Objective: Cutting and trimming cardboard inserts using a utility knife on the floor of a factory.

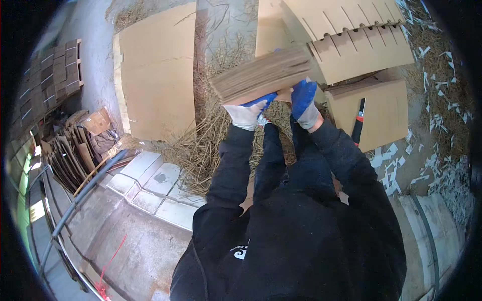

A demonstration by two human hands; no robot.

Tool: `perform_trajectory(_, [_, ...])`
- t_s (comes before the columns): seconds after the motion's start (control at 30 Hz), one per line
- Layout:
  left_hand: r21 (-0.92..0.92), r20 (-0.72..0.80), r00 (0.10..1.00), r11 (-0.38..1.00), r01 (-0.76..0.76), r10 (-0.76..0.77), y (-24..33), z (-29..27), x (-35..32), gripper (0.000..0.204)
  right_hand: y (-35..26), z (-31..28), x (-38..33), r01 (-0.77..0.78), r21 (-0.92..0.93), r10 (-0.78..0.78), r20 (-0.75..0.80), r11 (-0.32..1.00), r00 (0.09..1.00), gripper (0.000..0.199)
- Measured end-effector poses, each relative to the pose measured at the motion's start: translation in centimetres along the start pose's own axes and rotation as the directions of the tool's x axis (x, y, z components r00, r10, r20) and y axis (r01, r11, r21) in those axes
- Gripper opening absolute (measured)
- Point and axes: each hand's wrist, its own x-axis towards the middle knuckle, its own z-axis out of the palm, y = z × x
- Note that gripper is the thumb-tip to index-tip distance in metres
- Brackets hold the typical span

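Note:
A thick stack of brown cardboard pieces is held up in front of me, its layered edges facing up toward me. My left hand, in a white and blue work glove, is closed on the stack's near left side. Gloved the same way, my right hand grips its near right corner; the fingers underneath are hidden. Just right of that hand lies a cardboard pile with a knife with a black and red handle resting on it. Beyond are slotted cardboard sheets with notched edges.
A large flat cardboard sheet lies on the floor at left. Straw covers the floor around my feet. White paper scraps are strewn at right. Upright cardboard pieces, a grey pipe and stacked bundles stand at far left.

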Motion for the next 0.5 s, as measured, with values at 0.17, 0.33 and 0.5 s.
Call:
perform_trajectory(0.17, [-0.399, 0.095, 0.966, 0.88, 0.257, -0.24, 2.4, -0.6, 2.8, 0.06, -3.3, 1.0, 0.8, 0.113, -0.238, -0.132, -0.067, 0.965, 0.989, 0.054])
perform_trajectory(0.33, [-0.308, 0.209, 0.842, 0.784, 0.539, -0.497, 5.4, -1.2, 2.4, 0.032, -7.2, -0.3, -3.4, 0.053, -0.433, -0.161, -0.218, 0.9, 0.963, 0.056])
perform_trajectory(0.5, [-0.491, 0.184, 0.68, 0.533, 0.689, -0.709, 1.3, -0.7, -1.8, 0.042, -7.3, -12.2, -14.4, -0.174, -0.736, -0.219, -0.405, 0.654, 0.888, 0.059])
